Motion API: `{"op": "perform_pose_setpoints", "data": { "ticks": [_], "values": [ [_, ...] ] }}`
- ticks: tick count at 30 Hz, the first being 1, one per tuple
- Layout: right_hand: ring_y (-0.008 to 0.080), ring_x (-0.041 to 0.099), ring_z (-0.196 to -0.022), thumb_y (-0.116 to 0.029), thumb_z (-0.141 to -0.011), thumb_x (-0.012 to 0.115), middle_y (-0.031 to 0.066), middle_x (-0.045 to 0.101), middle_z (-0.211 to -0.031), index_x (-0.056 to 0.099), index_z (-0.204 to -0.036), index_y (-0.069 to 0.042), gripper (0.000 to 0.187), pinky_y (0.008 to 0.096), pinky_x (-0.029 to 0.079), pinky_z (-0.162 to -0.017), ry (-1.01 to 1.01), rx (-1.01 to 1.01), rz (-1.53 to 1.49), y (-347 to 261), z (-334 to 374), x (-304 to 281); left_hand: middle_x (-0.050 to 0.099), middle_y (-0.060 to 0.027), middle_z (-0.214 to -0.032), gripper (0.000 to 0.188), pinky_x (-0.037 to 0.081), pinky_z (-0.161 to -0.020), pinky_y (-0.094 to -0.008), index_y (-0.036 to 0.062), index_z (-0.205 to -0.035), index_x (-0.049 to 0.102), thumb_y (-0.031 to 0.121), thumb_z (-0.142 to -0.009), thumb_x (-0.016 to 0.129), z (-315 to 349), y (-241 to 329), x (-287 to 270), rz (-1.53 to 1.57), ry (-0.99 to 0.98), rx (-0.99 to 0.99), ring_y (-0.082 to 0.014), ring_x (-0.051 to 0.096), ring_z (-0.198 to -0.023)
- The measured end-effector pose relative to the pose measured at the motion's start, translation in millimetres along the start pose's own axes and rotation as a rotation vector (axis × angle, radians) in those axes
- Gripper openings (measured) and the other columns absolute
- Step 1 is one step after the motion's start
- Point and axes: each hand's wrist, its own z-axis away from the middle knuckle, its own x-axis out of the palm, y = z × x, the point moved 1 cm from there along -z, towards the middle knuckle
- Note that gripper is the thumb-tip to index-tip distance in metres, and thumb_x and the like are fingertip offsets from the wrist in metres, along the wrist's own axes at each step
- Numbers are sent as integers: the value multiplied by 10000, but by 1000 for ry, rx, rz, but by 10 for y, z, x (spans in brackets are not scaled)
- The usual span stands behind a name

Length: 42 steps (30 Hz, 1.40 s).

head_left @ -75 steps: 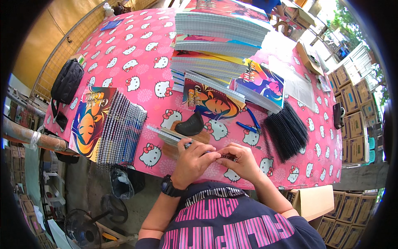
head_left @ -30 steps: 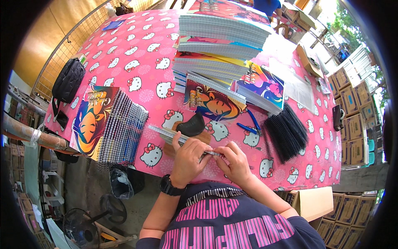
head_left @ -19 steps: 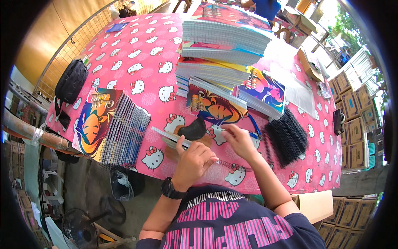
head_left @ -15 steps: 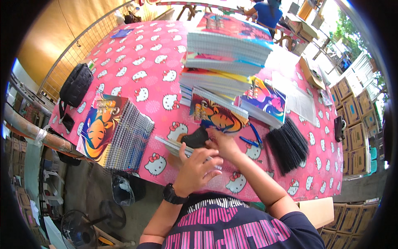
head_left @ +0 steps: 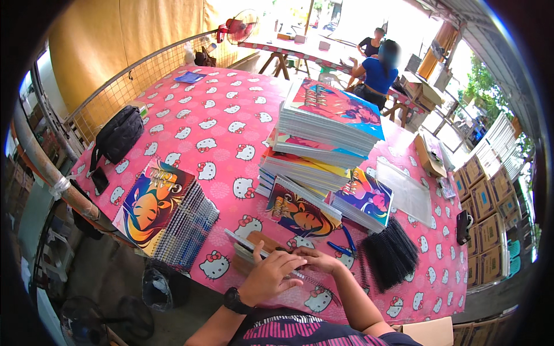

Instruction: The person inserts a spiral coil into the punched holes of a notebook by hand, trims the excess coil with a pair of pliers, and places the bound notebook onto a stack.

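At the table's near edge my left hand (head_left: pixel 270 277), a black watch on its wrist, grips a thin notebook (head_left: pixel 244 242) standing on edge, thumb on one side and fingers across the other. Close against it, my right hand (head_left: pixel 318 262) is closed with bent fingers at the notebook's edge; what they pinch is hidden. A brown wooden block (head_left: pixel 262 240) lies just beyond, partly covered by a dark piece. A thin coil (head_left: pixel 314 284) shows below my right hand. Blue-handled pliers (head_left: pixel 344 242) and a bundle of black plastic spiral coils (head_left: pixel 390 254) lie to the right.
Tall notebook stacks (head_left: pixel 323 138) stand mid-table, a tiger-coloured notebook (head_left: pixel 303 209) in front. Another spiral-bound stack (head_left: pixel 167 210) sits at the left edge, near a black bag (head_left: pixel 119 134) and a phone (head_left: pixel 100 181). Cartons (head_left: pixel 479 230) are piled right; two people are at a far table.
The view has tilted upward, showing more of the far area. My right hand has drawn closer to my left, and the dark piece by it is now mostly covered while the brown block shows more.
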Motion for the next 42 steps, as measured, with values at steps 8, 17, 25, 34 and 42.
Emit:
{"op": "perform_pose_setpoints", "data": {
  "ticks": [8, 17, 25, 34, 42],
  "values": [
    [204, 481, -1134, -399, -930, 554, 109, 525, -1210, 455, -1289, -10, 539, 329, 373, -991, 79, -170, 149, 210, -206, 170, 619, 55, -978, 162, 111, -1060, -526, 212, -969, 646, 299, -835, 669, 13, -50, -20, -3, -25, -26, -142, 562, -1016],
    [218, 548, -1019, -539, -803, 595, 140, 604, -1109, 617, -1160, 41, 681, 342, 398, -922, 98, -456, -77, -145, 407, 121, 606, 30, -1030, 288, 47, -1088, -581, 198, -958, 648, 336, -727, 751, 57, -31, -222, -131, 203, -197, -202, 531, -1113],
    [284, 552, -985, -494, -735, 703, 152, 579, -1031, 712, -1015, -60, 516, 378, 407, -881, 293, -465, 426, -568, 609, 280, 613, 26, -914, 421, 46, -1113, -589, 159, -898, 631, 227, -541, 844, 181, -252, -170, -161, 121, -244, -220, 548, -1053],
    [285, 565, -958, -419, -733, 736, 153, 602, -1011, 718, -1031, -77, 454, 378, 429, -880, 49, -580, 328, -859, 543, 411, 599, 35, -865, 676, 76, -1102, -598, 143, -1142, 564, 256, -545, 861, 147, -257, -209, -87, 112, -270, -208, 554, -997],
    [307, 566, -1003, -430, -734, 755, 172, 612, -1045, 708, -1055, -67, 487, 411, 432, -885, 224, -496, 679, -890, 351, 420, 608, 2, -998, 827, 63, -1104, -611, 119, -1244, 513, 322, -529, 875, 176, -319, -159, -70, 111, -275, -233, 527, -1101]
  ]
}}
